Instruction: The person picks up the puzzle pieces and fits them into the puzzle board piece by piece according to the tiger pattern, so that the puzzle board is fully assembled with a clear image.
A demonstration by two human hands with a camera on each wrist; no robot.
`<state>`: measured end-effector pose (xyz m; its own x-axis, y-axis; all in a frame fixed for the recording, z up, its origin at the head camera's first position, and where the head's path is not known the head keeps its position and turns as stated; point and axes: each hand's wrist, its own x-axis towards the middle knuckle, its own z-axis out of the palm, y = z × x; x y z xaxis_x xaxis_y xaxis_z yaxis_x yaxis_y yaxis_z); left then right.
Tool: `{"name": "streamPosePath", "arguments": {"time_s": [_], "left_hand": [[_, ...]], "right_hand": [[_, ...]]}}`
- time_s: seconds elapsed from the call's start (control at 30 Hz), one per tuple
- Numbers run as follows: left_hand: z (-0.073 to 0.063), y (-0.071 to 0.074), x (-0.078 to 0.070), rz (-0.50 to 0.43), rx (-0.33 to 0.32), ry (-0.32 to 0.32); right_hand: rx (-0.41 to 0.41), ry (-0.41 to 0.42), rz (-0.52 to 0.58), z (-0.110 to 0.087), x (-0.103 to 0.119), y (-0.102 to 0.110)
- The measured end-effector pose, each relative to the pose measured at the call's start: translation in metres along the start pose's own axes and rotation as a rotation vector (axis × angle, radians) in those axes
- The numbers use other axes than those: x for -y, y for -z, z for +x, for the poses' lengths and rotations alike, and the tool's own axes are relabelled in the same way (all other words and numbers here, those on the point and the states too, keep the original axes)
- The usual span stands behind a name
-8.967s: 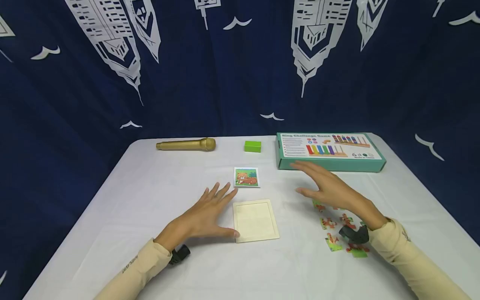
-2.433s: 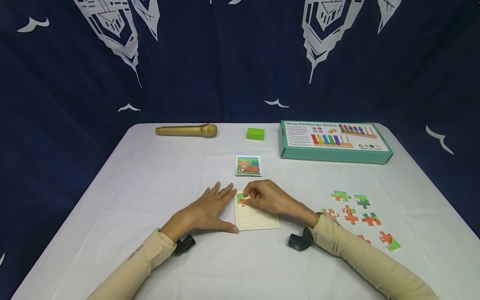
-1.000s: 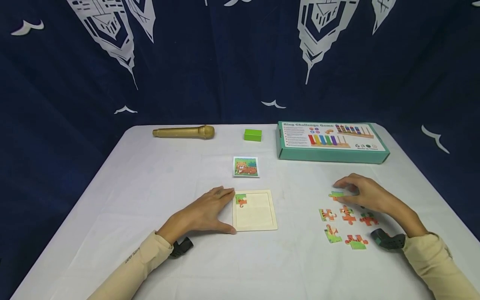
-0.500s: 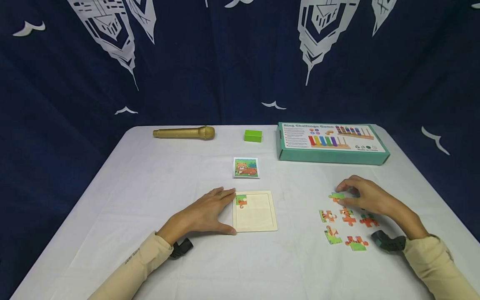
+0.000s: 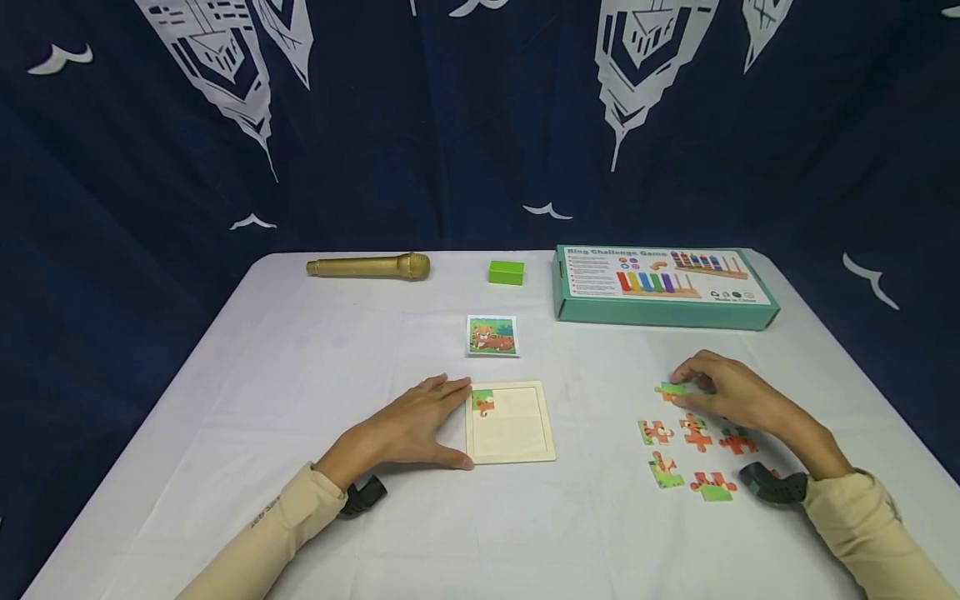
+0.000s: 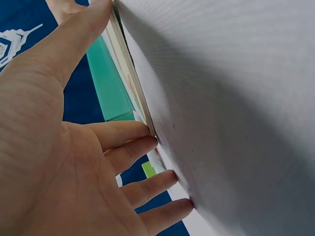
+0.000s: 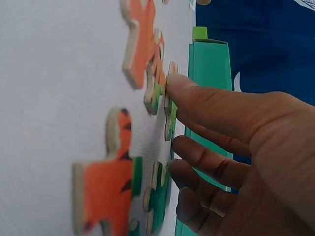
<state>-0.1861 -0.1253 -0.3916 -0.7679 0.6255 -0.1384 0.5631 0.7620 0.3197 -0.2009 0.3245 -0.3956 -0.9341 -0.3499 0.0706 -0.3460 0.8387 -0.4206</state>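
A cream wooden puzzle tray [image 5: 513, 429] lies flat, with one green-and-orange puzzle piece [image 5: 483, 402] in its far left corner. My left hand [image 5: 401, 429] rests along its left side, thumb at the near corner and forefinger at the far one. The left wrist view shows those fingers extended against the tray's edge [image 6: 129, 61]. To the right, my right hand [image 5: 738, 396] pinches a green-topped puzzle piece [image 5: 667, 389] between thumb and forefinger, low over the cloth. Several tiger-patterned pieces [image 5: 695, 433] lie nearer me; others are partly hidden under the right hand and wrist.
A small tiger picture card [image 5: 492, 336] lies beyond the tray. Along the far edge are a gold microphone [image 5: 367, 267], a bright green block [image 5: 506, 272] and a teal game box [image 5: 667, 312]. A dark blue curtain [image 5: 480, 125] hangs behind the white-covered table [image 5: 300, 350].
The right hand placed a corner piece in the tray, then went back to the loose pieces. Over the last half second the pinched piece shifted slightly left. The left hand stayed at the tray.
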Motion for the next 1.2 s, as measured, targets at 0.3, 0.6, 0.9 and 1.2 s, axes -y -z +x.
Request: {"name": "streamPosePath", "arguments": {"time_s": [0.3,0.6,0.9,1.2], "left_hand": [[0.0,0.0,0.0,-0.003,0.003,0.003],[0.0,-0.001,0.0,-0.006,0.004,0.008],[0.001,-0.001,0.0,-0.002,0.005,0.005],[0.001,-0.001,0.001,-0.001,0.003,0.007]], "right_hand": [[-0.027,-0.006,-0.006,0.0,0.001,-0.001],[-0.027,-0.017,0.027,0.001,0.004,0.005],[-0.056,0.004,0.047,0.008,0.011,0.006],[-0.02,0.006,0.132,0.017,0.021,-0.001]]}}
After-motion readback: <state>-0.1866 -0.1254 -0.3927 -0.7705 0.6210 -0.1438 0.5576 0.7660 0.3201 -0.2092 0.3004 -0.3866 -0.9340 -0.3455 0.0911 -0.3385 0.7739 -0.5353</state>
